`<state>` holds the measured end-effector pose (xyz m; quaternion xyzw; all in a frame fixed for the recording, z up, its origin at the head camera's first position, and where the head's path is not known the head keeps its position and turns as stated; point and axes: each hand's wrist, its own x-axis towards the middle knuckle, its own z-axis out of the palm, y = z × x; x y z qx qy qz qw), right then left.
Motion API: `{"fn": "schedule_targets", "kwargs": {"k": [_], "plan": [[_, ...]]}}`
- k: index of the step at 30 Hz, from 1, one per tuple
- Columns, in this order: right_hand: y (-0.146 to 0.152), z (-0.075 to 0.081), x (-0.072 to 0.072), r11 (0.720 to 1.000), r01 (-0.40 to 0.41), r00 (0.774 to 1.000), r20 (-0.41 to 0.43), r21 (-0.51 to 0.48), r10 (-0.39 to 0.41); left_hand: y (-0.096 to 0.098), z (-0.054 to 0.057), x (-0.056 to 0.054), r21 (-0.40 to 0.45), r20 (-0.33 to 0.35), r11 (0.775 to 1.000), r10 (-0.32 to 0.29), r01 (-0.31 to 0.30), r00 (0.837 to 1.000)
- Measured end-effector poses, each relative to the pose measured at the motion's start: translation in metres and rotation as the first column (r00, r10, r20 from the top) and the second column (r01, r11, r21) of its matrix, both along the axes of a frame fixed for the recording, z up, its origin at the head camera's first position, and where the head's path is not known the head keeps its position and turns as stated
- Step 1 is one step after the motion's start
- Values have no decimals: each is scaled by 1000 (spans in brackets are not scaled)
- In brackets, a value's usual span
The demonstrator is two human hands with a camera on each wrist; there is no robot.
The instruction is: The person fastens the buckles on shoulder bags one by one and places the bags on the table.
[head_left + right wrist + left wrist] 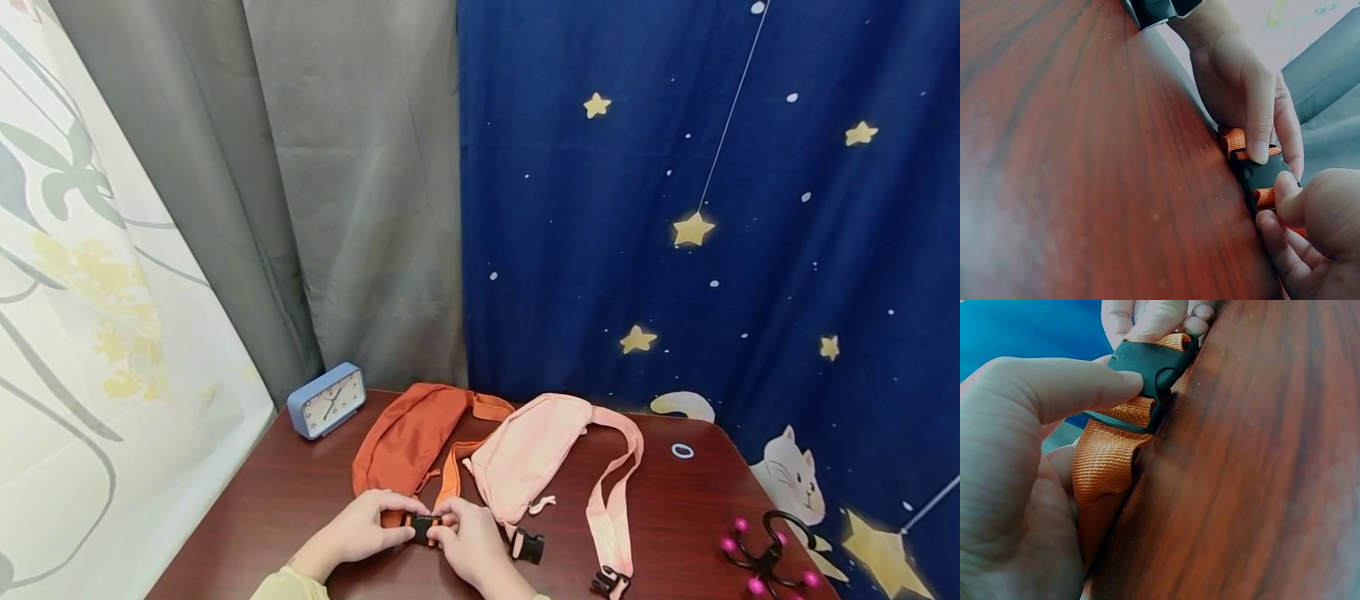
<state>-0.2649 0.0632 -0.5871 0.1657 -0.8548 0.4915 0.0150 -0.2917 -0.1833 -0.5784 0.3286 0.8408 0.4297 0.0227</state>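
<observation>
A black side-release buckle (pixel 422 527) on the orange waist bag (pixel 408 437) lies between my two hands near the table's front, its halves joined. My left hand (pixel 363 527) pinches one end, its thumb flat on the buckle's face in the left wrist view. At the other end, my right hand (pixel 476 546) grips the buckle with thumb and fingers where the orange webbing (pixel 1265 198) loops through. The bag's body stretches behind the hands. A pink waist bag (pixel 532 450) lies just right of it, its buckle halves apart.
A blue alarm clock (pixel 327 402) stands at the back left. To the right lie a small pale ring (pixel 682 451) and a black hooked massager with pink tips (pixel 767 560). One pink-bag buckle half (pixel 527 547) sits beside my right hand. Curtains hang behind the table.
</observation>
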Motion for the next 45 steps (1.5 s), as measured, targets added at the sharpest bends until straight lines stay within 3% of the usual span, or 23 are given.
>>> {"fn": "schedule_targets", "kwargs": {"k": [19, 32, 40, 45], "plan": [[-2, 0, 3, 1000, 1, 1000, -4, 24, -1, 1, -1, 3, -5, -23, 1000, -11, 11, 1000], [2, 4, 6, 998, -48, 998, -35, 49, 50, 0, 3, 5, 35, -52, 999, -39, 41, 998], [10, 14, 8, 993, -109, 993, -29, 47, 110, 4, 10, 5, 23, 8, 998, -51, 51, 999], [25, 31, 9, 987, -133, 988, -69, 94, 140, 13, 18, 3, -27, 49, 999, 24, -23, 998]]}}
